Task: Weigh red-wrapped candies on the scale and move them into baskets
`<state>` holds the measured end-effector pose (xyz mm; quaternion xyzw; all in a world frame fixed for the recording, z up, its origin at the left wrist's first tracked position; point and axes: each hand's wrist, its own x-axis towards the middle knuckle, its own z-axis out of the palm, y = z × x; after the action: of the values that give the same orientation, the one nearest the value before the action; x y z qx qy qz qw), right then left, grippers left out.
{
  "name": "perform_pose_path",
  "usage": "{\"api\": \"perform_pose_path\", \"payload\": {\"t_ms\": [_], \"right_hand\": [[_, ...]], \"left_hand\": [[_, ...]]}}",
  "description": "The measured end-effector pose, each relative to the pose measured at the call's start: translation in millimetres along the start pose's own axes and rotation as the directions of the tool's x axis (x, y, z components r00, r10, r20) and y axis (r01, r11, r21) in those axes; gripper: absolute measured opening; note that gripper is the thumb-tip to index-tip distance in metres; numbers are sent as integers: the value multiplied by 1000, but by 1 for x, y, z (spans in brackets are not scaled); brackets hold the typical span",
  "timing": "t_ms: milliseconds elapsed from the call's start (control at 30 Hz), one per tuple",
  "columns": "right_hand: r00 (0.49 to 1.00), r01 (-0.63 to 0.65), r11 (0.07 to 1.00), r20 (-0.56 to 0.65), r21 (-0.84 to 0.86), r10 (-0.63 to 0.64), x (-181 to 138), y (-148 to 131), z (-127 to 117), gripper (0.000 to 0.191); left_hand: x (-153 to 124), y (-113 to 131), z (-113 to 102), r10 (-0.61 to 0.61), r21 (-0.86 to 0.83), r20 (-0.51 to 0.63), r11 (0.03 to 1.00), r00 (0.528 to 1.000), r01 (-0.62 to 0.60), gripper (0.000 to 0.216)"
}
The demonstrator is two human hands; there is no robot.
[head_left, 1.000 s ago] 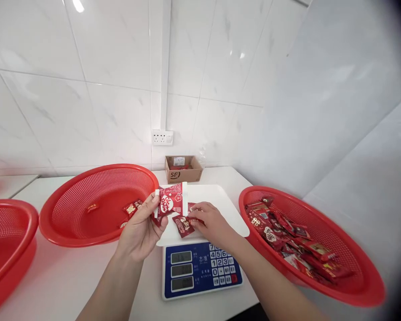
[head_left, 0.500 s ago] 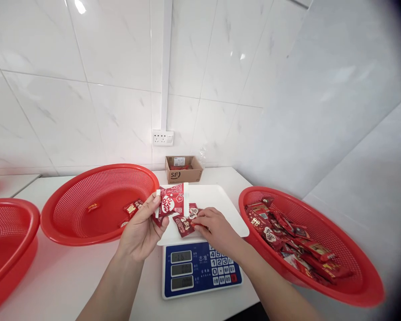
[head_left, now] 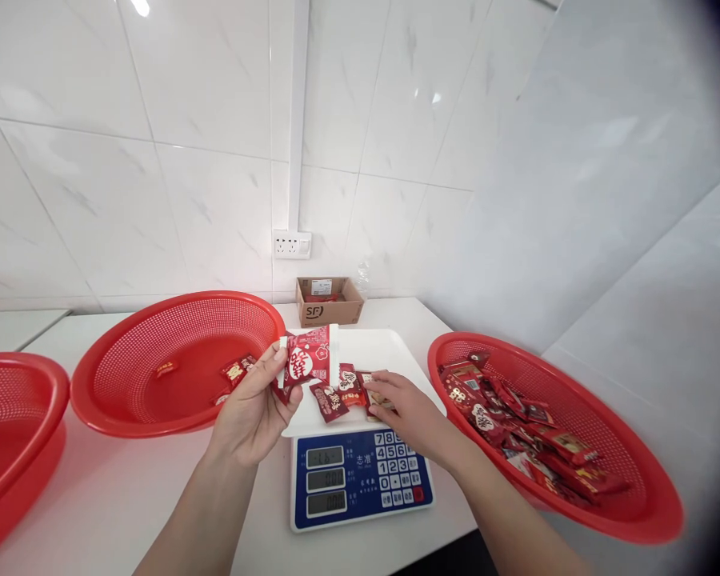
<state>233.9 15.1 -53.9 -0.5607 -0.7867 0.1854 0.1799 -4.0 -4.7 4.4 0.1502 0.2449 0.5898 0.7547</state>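
My left hand (head_left: 253,412) holds a red and white candy bag (head_left: 307,362) upright over the left edge of the scale's white tray (head_left: 390,352). On that tray lie a few small red candy packets (head_left: 334,394). My right hand (head_left: 406,410) rests on the tray just right of them, fingers curled over a packet (head_left: 373,395). The blue scale (head_left: 360,482) with its keypad and displays sits below both hands.
A red mesh basket (head_left: 600,500) at the right is full of red packets. Another red basket (head_left: 174,316) at the left holds a few packets, and a third (head_left: 12,384) shows at the far left. A small cardboard box (head_left: 329,302) stands by the tiled wall.
My right hand has slid to the right across the tray, and the packets beside it are spread a little wider. My left hand and the bag have stayed put.
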Motion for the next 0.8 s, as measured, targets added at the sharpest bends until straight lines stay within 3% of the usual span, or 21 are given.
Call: {"api": "perform_pose_path", "payload": {"t_ms": [267,500,800], "right_hand": [[999,27,1000,-25,12,-26,4,-7,-1,35],[963,232,971,-125,-64,-239,6,-22,9,23],[962,239,969,-119,-68,-245,0,-18,11,23]], "left_hand": [[-1,1,-1,11,8,-9,1000,1000,-11,12],[-3,0,0,16,29,38,999,999,-17,11],[-4,2,1,19,9,4,1000,1000,-19,15]]}}
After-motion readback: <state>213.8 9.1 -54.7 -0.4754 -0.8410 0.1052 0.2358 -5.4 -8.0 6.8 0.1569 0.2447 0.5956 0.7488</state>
